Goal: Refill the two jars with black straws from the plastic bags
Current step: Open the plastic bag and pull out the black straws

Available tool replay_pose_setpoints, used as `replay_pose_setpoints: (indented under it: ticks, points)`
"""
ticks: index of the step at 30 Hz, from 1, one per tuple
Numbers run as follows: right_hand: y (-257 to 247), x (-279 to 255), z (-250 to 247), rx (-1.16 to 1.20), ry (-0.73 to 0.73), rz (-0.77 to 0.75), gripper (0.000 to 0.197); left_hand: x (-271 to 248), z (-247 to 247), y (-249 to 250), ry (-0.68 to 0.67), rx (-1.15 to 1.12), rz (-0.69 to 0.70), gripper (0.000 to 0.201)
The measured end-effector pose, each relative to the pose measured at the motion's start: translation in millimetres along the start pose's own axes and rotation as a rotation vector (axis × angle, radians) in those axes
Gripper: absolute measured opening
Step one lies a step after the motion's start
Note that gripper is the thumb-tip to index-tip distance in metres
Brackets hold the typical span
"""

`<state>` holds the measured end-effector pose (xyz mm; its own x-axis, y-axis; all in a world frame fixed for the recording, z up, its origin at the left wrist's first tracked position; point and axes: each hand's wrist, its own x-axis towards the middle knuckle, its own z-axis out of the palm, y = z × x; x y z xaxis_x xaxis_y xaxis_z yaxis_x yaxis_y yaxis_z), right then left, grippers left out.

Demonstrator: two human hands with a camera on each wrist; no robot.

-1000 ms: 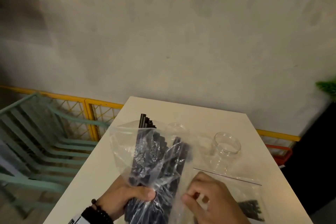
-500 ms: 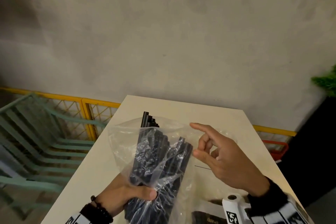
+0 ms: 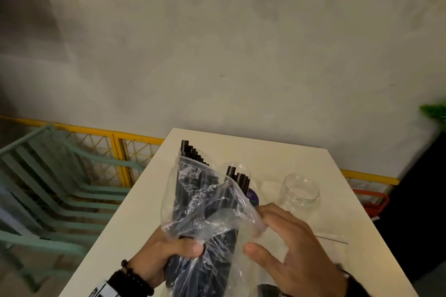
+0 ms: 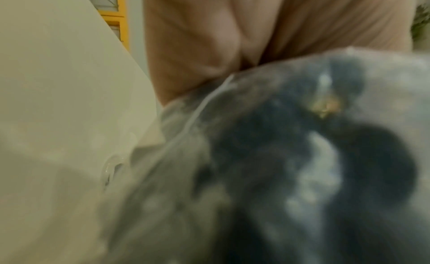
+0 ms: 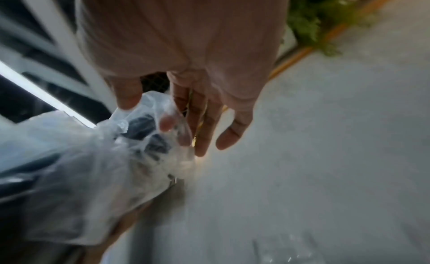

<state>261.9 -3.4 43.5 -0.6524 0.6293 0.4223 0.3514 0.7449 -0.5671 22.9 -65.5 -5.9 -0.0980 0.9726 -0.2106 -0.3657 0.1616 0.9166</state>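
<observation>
grey plaster wall fills the upper frame; a white table [image 3: 313, 166] runs from centre to the lower edge, with green slatted chairs [image 3: 48, 190] and a yellow mesh railing [image 3: 135, 152] at left, a plant [image 3: 434, 109] at the right edge. step in hand, as judged: stripping the plastic bag [image 3: 217, 219] off the black straws [image 3: 193, 154], whose tips stick out of the bag mouth near frame centre. left hand [image 3: 164, 260], lower centre, is curled tight round the bagged bundle's base. right hand [image 3: 289, 248], lower right, has fingers spread and mostly straight, fingertips [image 5: 166, 123] touching loose film; a real pinch cannot be confirmed. one jar [image 3: 239, 176] behind the bag already shows straws; the empty jar [image 3: 300, 191] stands to its right, a second bag [image 3: 333, 241] lies flat below that. next move likely needs the film pulled down clear, then the bundle lowered upright into the empty jar without tipping it.
</observation>
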Motion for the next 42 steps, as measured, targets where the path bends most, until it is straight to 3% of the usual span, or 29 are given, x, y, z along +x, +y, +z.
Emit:
replay_pose_setpoints:
  ticks: [1,4,6,9,10,13,15,17,20,22,24,26,29,30,32,34,36,39,42]
  points:
    - [-3.6,-0.2,6.4,0.091,0.038,-0.014,0.030,0.5,5.3,2.2,-0.031,0.007,-0.025,0.085]
    - [-17.4,-4.2,28.9,0.256,0.186,0.025,0.041,3.7,10.3,1.6,-0.068,-0.027,-0.043,0.122]
    - [-17.6,-6.4,37.0,0.412,0.282,0.185,0.055,4.5,16.3,5.1,-0.089,0.007,-0.014,0.122]
    - [-19.6,1.5,35.9,0.758,0.061,0.427,0.095,0.2,30.3,9.1,-0.211,0.146,0.061,0.104]
    - [-22.4,8.8,32.7,0.835,0.013,0.465,0.089,-0.5,33.3,9.5,-0.221,0.219,0.108,0.101]
    - [-20.7,17.0,29.3,0.941,-0.024,0.438,0.043,1.4,42.7,10.1,-0.289,0.506,0.153,0.111]
    - [-12.5,15.2,31.1,0.979,0.006,0.450,0.042,5.4,47.2,9.9,-0.331,0.601,0.138,0.115]
    - [-7.2,14.1,29.4,1.017,0.073,0.498,0.050,8.4,54.5,12.6,-0.285,0.648,0.231,0.113]
    - [0.6,12.1,27.5,1.072,0.122,0.549,0.054,3.7,62.2,16.9,-0.183,0.723,0.380,0.095]
    - [7.0,11.9,28.5,1.097,0.152,0.588,0.063,2.2,62.5,17.3,-0.136,0.579,0.406,0.094]
    - [12.1,12.0,31.8,1.073,0.204,0.646,0.074,4.9,61.5,15.4,0.034,0.468,0.481,0.090]
    - [13.5,11.1,34.5,1.050,0.196,0.669,0.086,14.5,62.8,15.0,0.181,0.522,0.601,0.059]
    - [14.7,6.5,34.8,1.031,0.189,0.682,0.078,22.5,68.0,17.2,0.255,0.482,0.680,0.011]
    - [14.4,5.8,32.9,1.033,0.201,0.688,0.076,24.1,67.8,16.5,0.268,0.451,0.678,0.004]
    - [17.8,3.7,29.7,1.092,0.225,0.677,0.074,23.8,66.4,15.9,0.273,0.354,0.651,0.009]
    - [27.3,1.8,26.9,1.188,0.249,0.678,0.069,20.9,63.7,12.9,0.184,0.290,0.614,0.015]
    - [34.8,-0.3,22.7,1.248,0.251,0.685,0.065,14.4,62.3,7.5,0.055,0.411,0.580,0.012]
    - [43.3,-6.2,17.5,1.143,0.269,0.648,0.061,8.8,59.6,3.2,-0.053,0.463,0.516,0.011]
    - [39.5,-9.7,11.8,1.010,0.213,0.595,0.049,9.0,64.1,7.8,-0.073,0.356,0.336,0.033]
